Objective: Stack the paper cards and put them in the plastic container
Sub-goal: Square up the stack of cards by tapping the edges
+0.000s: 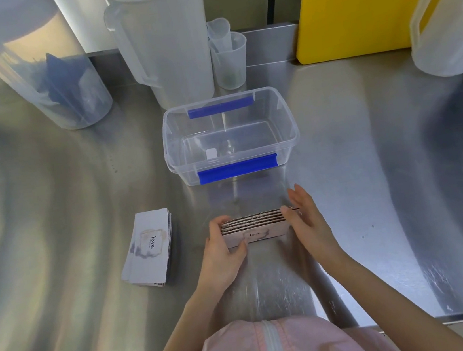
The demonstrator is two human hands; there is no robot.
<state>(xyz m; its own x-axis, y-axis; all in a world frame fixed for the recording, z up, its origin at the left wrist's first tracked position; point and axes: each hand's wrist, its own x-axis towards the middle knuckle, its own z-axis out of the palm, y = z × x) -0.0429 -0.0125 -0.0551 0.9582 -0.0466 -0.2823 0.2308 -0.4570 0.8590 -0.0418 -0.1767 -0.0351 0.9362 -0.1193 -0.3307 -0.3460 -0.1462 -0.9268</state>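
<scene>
My left hand [223, 246]: fingers and thumb pinching the left end of a bundle of cards [256, 225] stood on edge on the steel counter [374, 185]. My right hand [304, 218]: spread flat, palm pressed to the bundle's right end — squaring it, I judge. A second pile of cards [149, 248], printed "love", lies flat to the left, well apart, not yet gathered. Clear plastic container [230, 136], blue clips, lid off, stands just beyond the hands; path unobstructed. Next: join both piles, then lower them in flat. Behind: plastic jugs [164, 42], measuring cup [230, 59], yellow cutting board [355, 3] — none interfering.
</scene>
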